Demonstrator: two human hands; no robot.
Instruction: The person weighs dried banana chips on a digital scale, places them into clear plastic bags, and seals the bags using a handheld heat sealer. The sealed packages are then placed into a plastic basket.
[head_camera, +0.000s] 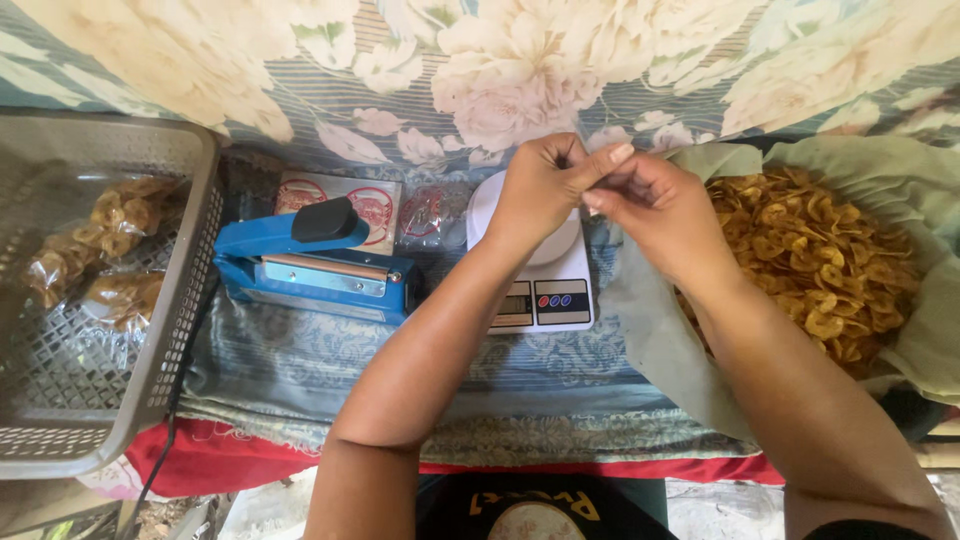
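My left hand (545, 190) and my right hand (655, 205) meet above a white kitchen scale (545, 290), fingertips pinched together on something thin and clear that I cannot make out. Both hands hover over the scale's round platform. To the right lies a heap of golden banana chips (815, 255) on a pale green cloth (650, 340). A blue impulse heat sealer (310, 265) with a black knob sits left of the scale.
A grey plastic basket (185, 300) at the left holds sealed clear bags of chips (110, 260). Small printed packets (385, 210) lie behind the sealer. A floral cloth covers the back; a blue patterned cloth over a red one covers the surface.
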